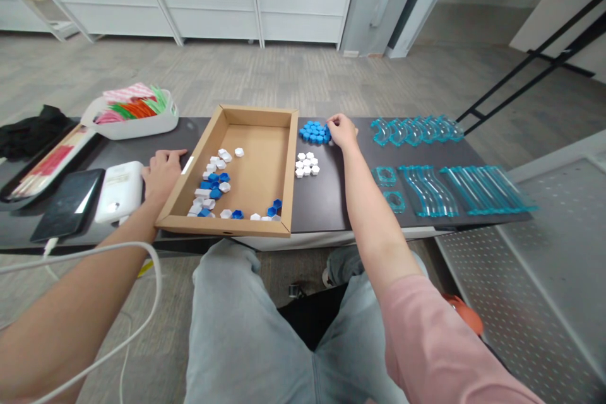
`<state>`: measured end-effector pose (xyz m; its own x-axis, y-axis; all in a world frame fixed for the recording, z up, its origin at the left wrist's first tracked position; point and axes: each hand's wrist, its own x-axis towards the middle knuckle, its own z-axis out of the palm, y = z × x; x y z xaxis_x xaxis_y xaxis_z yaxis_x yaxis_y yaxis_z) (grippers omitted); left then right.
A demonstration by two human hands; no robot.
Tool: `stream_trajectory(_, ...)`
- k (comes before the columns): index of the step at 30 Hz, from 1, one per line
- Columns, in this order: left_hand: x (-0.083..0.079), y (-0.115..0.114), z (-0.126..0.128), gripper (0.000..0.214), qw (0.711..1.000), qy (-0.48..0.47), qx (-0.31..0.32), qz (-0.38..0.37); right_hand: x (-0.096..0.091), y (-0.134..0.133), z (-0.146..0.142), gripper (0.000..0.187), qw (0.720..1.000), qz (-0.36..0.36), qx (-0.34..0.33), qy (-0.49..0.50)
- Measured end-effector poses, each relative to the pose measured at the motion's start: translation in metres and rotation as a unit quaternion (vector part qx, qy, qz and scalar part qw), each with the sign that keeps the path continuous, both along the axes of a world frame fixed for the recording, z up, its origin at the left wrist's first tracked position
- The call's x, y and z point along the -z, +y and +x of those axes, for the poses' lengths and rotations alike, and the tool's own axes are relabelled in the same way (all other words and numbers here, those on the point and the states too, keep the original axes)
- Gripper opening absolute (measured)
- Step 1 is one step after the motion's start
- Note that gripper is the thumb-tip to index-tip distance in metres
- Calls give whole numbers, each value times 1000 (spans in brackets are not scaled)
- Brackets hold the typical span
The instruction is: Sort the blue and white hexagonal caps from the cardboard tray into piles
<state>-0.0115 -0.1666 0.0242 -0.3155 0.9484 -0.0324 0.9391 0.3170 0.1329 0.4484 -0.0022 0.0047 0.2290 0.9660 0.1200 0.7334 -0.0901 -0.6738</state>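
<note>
My right hand (344, 131) reaches down to the right edge of a cluster of blue hexagonal pieces (314, 132), its fingers pinched on a blue piece there. Nearer to me, several white hexagonal pieces (307, 165) sit close together in rows. A shallow cardboard box (258, 115) stands left of both groups. Loose blue hexagonal pieces (215, 180) and white hexagonal pieces (239, 152) lie inside it, mostly along its left and near sides. My left hand (163, 173) lies on the table against the box's left wall, fingers stretched out and holding nothing.
To the right are clear teal curved parts (416, 130), square parts (386, 175), wavy tubes (428, 190) and straight tubes (487, 189). A white basin (142, 128) of colourful strips, a white device (120, 191), a phone (69, 205) and a white cable (158, 284) are left.
</note>
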Motion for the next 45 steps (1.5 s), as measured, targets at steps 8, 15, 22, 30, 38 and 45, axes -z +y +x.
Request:
stream_trajectory(8,-1,-1,0,65,1000,2,4,1,-2,-1,-1,32,997,-1,-74,21)
stream_trajectory(15,1,-2,1,62,1000,-1,3,11,-10,-5,-20,33,993,64,-101,18)
stream_trajectory(22,-2,-2,3,64,1000,-15,1,4,-40,-58,-95,18,910,151,-385,-33)
stream_trajectory(30,1,-2,1,63,1000,-13,-1,9,-39,-113,-173,44,816,64,-555,-146)
stream_trajectory(38,14,3,-6,59,999,9,-11,48,-34,-103,-178,34,794,7,-568,-217)
stream_trajectory(45,17,4,-6,60,998,17,-9,56,-21,-98,-175,44,811,76,-560,-151)
